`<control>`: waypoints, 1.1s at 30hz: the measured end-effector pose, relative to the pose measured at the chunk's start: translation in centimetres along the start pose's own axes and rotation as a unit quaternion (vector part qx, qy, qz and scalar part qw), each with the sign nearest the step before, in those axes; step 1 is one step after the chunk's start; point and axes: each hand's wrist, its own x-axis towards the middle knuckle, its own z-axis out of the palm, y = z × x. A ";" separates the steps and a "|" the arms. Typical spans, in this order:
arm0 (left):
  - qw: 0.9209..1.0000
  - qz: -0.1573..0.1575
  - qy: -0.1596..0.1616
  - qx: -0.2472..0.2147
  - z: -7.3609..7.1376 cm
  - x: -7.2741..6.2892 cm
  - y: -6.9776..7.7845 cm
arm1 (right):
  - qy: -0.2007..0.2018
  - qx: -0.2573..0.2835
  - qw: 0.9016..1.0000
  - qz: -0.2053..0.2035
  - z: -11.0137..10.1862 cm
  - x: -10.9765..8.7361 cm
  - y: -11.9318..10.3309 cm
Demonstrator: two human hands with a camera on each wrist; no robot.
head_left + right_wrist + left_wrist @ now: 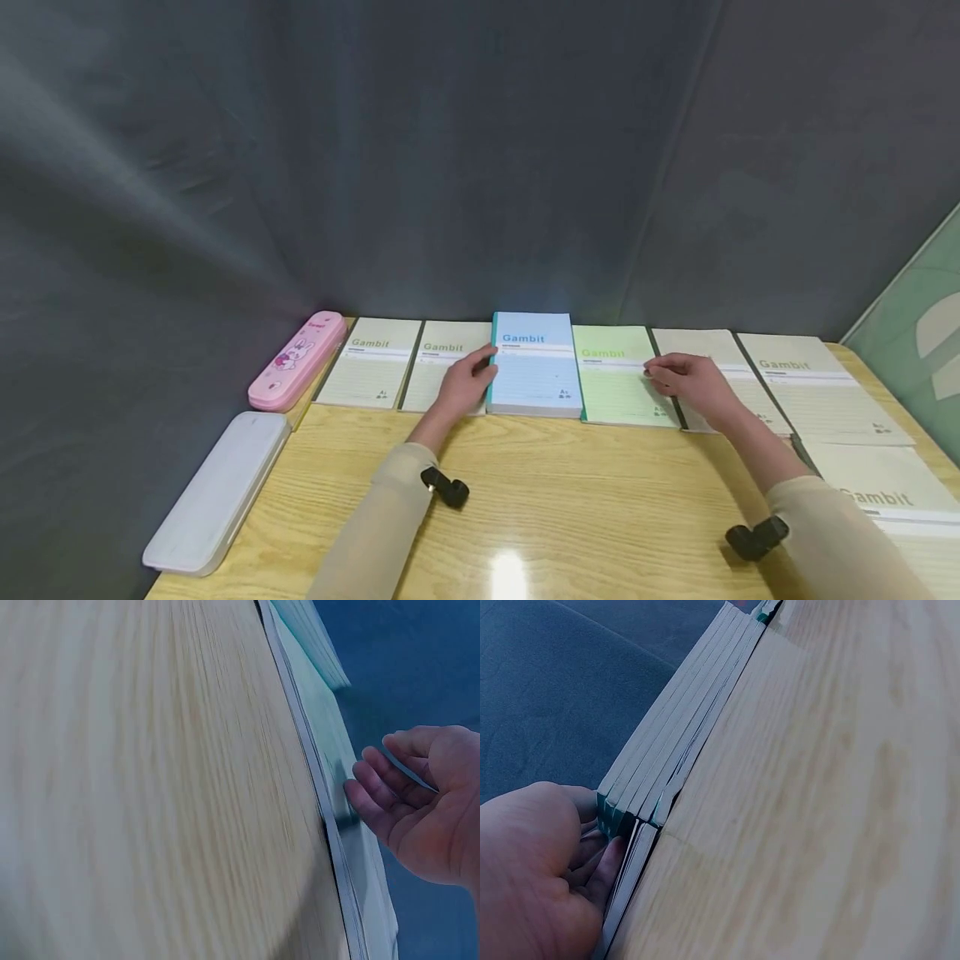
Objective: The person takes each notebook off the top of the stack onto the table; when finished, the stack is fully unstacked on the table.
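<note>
A thick stack of blue notebooks (534,375) lies in the middle of a row, its cut page edges (686,712) showing in the left wrist view. My left hand (465,385) touches the teal spine side of that stack, with its fingers over the cream notebook (446,337) to the left. To the right of the stack lies a green notebook (611,392). Above the green one's right edge, my right hand (690,383) hovers with loosely bent fingers. The right wrist view shows this right hand (420,802) apart from the notebooks, holding nothing.
More cream notebooks (375,367) lie at the left and right ends of the row, some (885,483) nearer on the right. A pink pencil case (296,362) and a white case (217,492) stand at the left edge. A dark curtain (480,167) rises behind the wooden table (570,500).
</note>
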 end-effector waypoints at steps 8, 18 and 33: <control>1.000 0.009 -0.002 0.001 0.0 0.0 -0.2 | -0.014 -0.006 1.000 0.003 3.4 3.0 -0.6; 1.000 0.016 -0.002 -0.003 0.0 0.0 -0.2 | -0.022 0.011 1.000 0.001 6.1 5.0 -2.2; 1.000 0.007 -0.003 -0.007 0.0 0.0 -0.2 | 0.006 0.029 0.999 0.027 9.0 6.6 -3.3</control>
